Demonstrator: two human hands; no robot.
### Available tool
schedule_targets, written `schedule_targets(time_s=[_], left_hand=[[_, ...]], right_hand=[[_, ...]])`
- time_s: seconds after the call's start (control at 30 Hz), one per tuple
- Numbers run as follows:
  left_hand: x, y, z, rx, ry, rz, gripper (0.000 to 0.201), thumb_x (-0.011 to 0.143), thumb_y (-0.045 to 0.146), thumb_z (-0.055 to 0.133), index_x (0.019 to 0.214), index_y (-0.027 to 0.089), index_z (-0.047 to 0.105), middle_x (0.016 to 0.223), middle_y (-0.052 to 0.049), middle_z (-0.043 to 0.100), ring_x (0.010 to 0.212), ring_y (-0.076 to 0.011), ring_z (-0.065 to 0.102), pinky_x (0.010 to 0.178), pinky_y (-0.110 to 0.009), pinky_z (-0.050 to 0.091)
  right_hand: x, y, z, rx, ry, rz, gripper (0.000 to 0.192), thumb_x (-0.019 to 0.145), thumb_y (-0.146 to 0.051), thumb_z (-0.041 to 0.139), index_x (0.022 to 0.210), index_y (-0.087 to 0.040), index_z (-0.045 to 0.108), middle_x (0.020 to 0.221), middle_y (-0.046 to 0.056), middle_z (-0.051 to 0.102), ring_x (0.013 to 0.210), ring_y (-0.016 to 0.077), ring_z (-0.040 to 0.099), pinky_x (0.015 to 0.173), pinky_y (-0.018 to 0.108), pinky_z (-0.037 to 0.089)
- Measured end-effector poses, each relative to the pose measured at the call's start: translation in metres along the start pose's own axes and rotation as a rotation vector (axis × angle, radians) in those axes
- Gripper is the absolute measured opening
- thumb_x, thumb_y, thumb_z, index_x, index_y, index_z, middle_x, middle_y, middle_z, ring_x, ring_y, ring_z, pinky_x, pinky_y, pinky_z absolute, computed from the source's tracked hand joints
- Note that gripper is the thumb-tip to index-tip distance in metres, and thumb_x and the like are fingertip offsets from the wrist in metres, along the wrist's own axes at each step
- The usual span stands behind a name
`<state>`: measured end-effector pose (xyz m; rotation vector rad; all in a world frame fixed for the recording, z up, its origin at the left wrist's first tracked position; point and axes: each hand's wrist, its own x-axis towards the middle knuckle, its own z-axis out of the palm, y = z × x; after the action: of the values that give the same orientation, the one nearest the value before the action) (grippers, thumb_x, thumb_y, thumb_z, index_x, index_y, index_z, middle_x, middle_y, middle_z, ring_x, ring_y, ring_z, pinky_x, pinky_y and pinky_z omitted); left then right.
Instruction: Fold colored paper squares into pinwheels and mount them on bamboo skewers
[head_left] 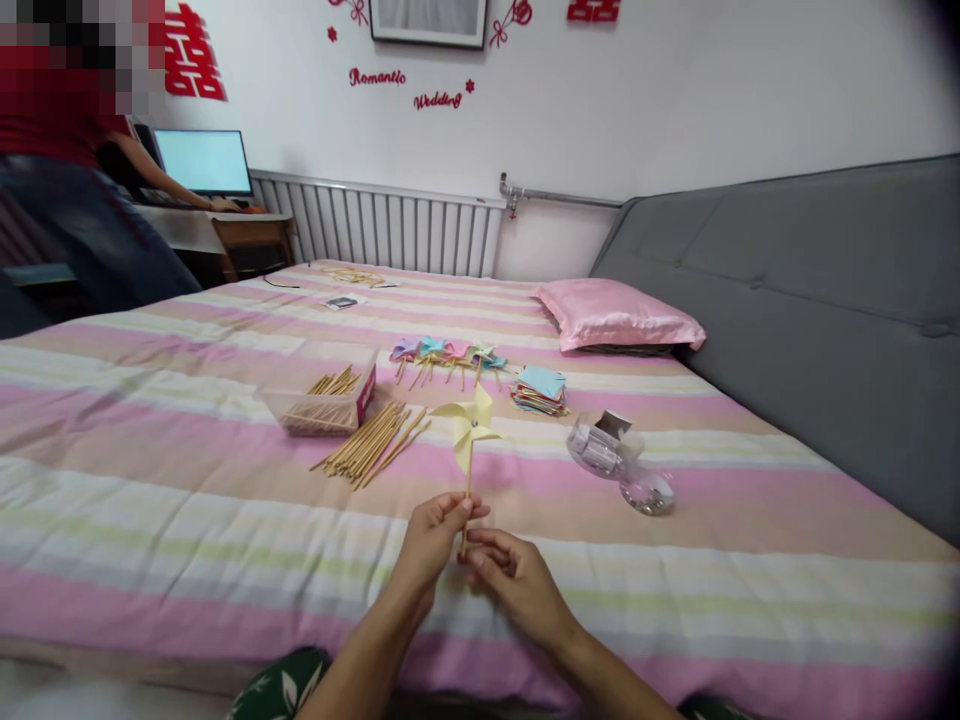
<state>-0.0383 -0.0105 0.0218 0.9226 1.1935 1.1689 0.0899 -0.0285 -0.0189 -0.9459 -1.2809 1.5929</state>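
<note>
Hands: left hand (433, 535) and right hand (510, 575) pinch yellow pinwheel (466, 425) stick; finished pinwheels (448, 352) done, loose sticks (373, 443) and paper stack (540, 390) remain.

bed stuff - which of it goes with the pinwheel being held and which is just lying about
In the work:
yellow pinwheel, stick pinched by left hand and right hand
loose wooden sticks
box of sticks
finished pinwheels
stack of coloured paper
clear container, probably pins

Lying about:
pink pillow
small dark object
monitor, a person at that desk
</note>
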Motion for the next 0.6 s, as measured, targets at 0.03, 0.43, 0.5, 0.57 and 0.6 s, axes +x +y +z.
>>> schedule_targets(time_s=[0.03, 0.43, 0.5, 0.57, 0.6], left_hand=[[-0.001, -0.002, 0.002, -0.019, -0.004, -0.031, 0.034, 0.065, 0.043, 0.069, 0.08, 0.013, 0.066, 0.086, -0.011, 0.072, 0.073, -0.0197, 0.065, 0.056, -0.026, 0.044], [-0.001, -0.011, 0.014, -0.043, -0.001, -0.039, 0.039, 0.062, 0.044, 0.073, 0.084, 0.012, 0.066, 0.086, -0.01, 0.071, 0.062, -0.014, 0.06, 0.052, -0.023, 0.043], [0.002, -0.011, 0.011, -0.021, 0.055, 0.02, 0.04, 0.063, 0.042, 0.073, 0.088, 0.012, 0.067, 0.083, -0.009, 0.071, 0.069, -0.0157, 0.062, 0.061, -0.024, 0.045], [0.004, -0.011, 0.007, -0.022, 0.101, 0.077, 0.038, 0.065, 0.041, 0.072, 0.09, 0.012, 0.068, 0.082, -0.009, 0.071, 0.078, -0.0175, 0.062, 0.07, -0.025, 0.045], [0.005, -0.01, 0.006, -0.028, 0.117, 0.096, 0.038, 0.065, 0.041, 0.072, 0.089, 0.012, 0.068, 0.082, -0.008, 0.071, 0.08, -0.0178, 0.062, 0.073, -0.026, 0.045]], right_hand=[[0.001, -0.001, 0.004, 0.024, -0.016, -0.004, 0.041, 0.074, -0.047, 0.065, 0.101, -0.016, 0.064, 0.085, 0.008, 0.069, 0.072, 0.0174, 0.063, 0.067, 0.029, 0.046], [-0.004, -0.002, 0.0, 0.12, 0.085, 0.086, 0.044, 0.071, -0.053, 0.065, 0.089, -0.013, 0.063, 0.069, 0.006, 0.069, 0.055, 0.0136, 0.061, 0.051, 0.021, 0.036], [-0.004, -0.001, -0.001, 0.122, 0.1, 0.103, 0.044, 0.07, -0.053, 0.067, 0.088, -0.013, 0.063, 0.07, 0.007, 0.07, 0.054, 0.0129, 0.061, 0.05, 0.021, 0.036], [-0.005, 0.001, -0.001, 0.123, 0.096, 0.116, 0.044, 0.07, -0.052, 0.067, 0.089, -0.012, 0.062, 0.071, 0.008, 0.07, 0.054, 0.0124, 0.062, 0.049, 0.02, 0.036], [-0.006, 0.002, -0.001, 0.125, 0.093, 0.118, 0.044, 0.07, -0.052, 0.066, 0.089, -0.012, 0.062, 0.072, 0.008, 0.07, 0.054, 0.0122, 0.062, 0.05, 0.02, 0.036]])
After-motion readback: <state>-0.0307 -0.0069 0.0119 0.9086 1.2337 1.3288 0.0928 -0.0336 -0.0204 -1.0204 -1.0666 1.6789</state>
